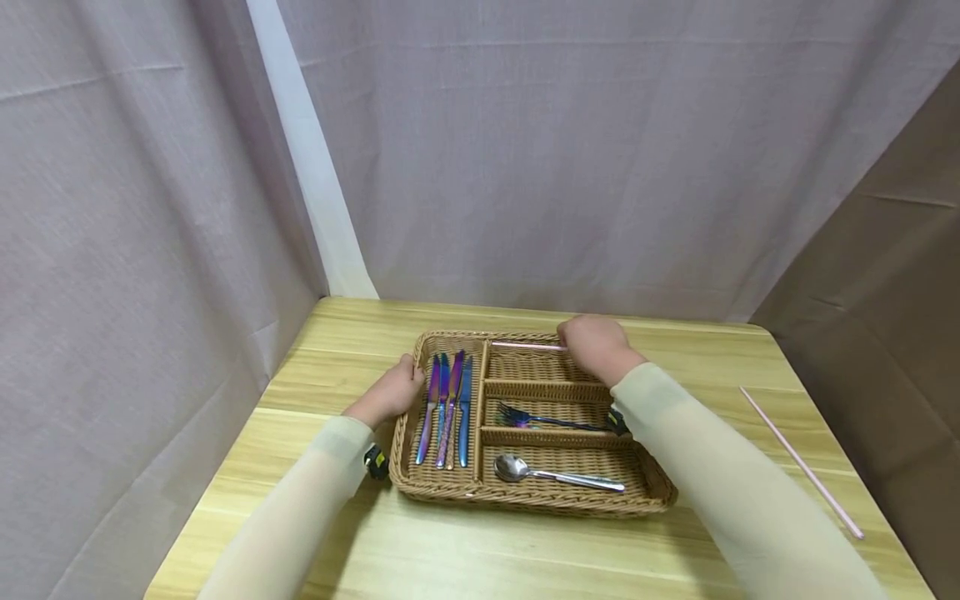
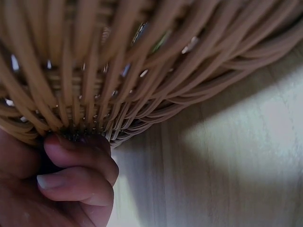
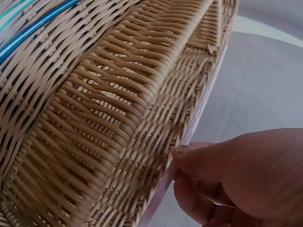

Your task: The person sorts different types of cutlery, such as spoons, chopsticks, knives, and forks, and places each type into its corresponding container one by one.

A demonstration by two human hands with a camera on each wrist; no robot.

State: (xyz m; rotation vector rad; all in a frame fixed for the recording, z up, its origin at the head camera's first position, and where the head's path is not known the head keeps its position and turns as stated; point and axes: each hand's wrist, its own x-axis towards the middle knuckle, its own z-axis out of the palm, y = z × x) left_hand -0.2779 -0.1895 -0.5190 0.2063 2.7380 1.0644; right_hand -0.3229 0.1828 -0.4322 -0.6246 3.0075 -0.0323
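Observation:
A woven wicker cutlery tray [image 1: 570, 500] lies before me, divided into one tall compartment and three wide ones. My left hand [image 1: 390, 392] grips its left side, fingers curled against the weave in the left wrist view. At the far rim, my right hand [image 1: 600, 346] pinches a thin pink chopstick [image 3: 164, 185] between thumb and fingers. That chopstick runs along the far edge of the back compartment. Several iridescent knives [image 1: 465, 417] fill the left compartment. Dark forks [image 1: 558, 422] lie in the middle one, partly hidden by my right arm. A silver spoon [image 1: 510, 468] lies in the front one.
Another pink chopstick [image 1: 798, 458] lies on the wooden table [image 1: 480, 558], right of the tray. Grey curtains [image 1: 525, 167] hang behind and to the left, and a brown cloth [image 1: 885, 292] hangs at the right.

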